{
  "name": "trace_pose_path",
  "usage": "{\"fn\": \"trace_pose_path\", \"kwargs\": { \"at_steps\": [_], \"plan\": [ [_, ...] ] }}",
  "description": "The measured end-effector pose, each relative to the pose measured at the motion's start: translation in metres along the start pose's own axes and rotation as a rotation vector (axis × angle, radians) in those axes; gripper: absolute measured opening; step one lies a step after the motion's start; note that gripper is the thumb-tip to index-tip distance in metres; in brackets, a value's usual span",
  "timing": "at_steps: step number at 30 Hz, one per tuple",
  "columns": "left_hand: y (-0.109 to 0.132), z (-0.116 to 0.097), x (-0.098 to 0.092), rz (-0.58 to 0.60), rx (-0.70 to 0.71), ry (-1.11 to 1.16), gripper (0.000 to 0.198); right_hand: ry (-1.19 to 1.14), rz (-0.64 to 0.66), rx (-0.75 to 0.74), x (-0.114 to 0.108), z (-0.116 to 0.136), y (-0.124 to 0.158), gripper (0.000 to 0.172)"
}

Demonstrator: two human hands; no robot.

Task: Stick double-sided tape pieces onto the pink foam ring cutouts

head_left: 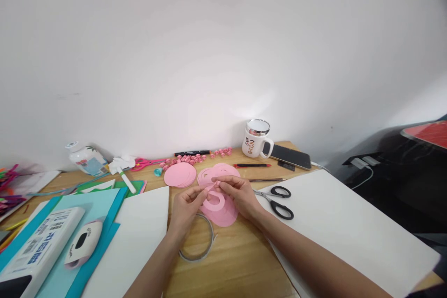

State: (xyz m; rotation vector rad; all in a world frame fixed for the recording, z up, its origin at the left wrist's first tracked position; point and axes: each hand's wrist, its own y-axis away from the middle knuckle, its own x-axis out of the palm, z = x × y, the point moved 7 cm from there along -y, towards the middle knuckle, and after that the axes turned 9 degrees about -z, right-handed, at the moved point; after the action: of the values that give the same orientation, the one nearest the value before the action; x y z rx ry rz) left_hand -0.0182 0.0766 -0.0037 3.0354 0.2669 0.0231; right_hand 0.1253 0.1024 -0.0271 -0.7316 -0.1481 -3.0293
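Over the wooden table, my left hand (186, 205) and my right hand (241, 194) are close together, both with pinched fingers. Between them they hold a curved pink paper strip (215, 202), its loop hanging below the fingertips. The right fingertips pinch a small rolled or folded end, partly hidden. Under the hands lies pink round paper (226, 214). Just beyond are a stack of pink paper circles (179, 175) and several pink pieces with cut-outs (225, 169). Small rolled pink paper pieces (195, 159) sit in a row near the wall.
Black-handled scissors (281, 202) lie right of my right hand on white paper (335, 223). A grey ring of tape (195, 258) lies near my left wrist. At the back stand a mug (253, 142) and a phone (288, 155). Blue sheets (108, 216) lie left.
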Motion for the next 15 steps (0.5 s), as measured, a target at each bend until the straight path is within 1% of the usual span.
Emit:
{"fn": "trace_pose_path", "kwargs": {
  "at_steps": [7,12,15],
  "plan": [
    [0.0022,-0.0008,0.0020,0.019,0.014,0.000,0.023,-0.017,0.006,-0.011,0.0008,0.0003,0.0010,0.018],
    [0.0033,-0.0008,0.0051,0.054,0.008,-0.018,0.025,-0.003,-0.002,-0.040,0.0012,0.0022,0.0015,0.018],
    [0.0022,0.0002,0.0042,0.049,0.009,-0.018,0.024,0.030,0.003,-0.026,0.0023,0.0020,0.0023,0.020]
  ]
}}
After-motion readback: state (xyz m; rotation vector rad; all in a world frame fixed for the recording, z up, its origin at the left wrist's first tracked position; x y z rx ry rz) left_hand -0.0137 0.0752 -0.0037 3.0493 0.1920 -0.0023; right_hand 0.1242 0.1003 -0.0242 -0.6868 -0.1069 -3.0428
